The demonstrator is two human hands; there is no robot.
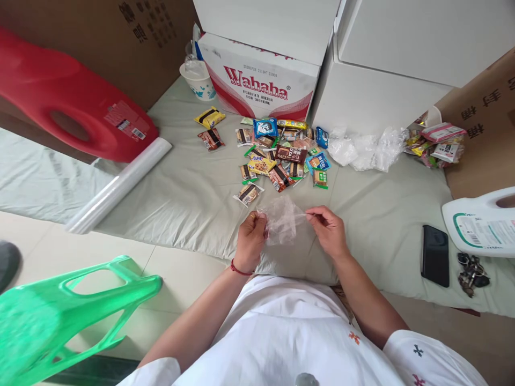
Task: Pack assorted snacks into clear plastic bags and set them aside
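A clear plastic bag [285, 220] is stretched between my two hands, just above the cloth-covered surface near my lap. My left hand [251, 238] is closed on the bag's left side, with the thumb on top. On the other side, my right hand [328, 230] pinches the bag's right edge between thumb and fingertips. No snack shows inside the bag. Just beyond my hands lies a loose pile of small wrapped snacks [277, 155] in brown, yellow, blue and green packets. One snack packet [248, 194] sits closest to my left hand.
Crumpled clear bags [368, 149] lie right of the pile, beside a group of filled snack bags [436, 142]. A Wahaha carton [261, 80] stands behind. To the left are a plastic film roll [120, 185] and red jug [76, 102]; a phone [435, 255] and keys [472, 273] lie right.
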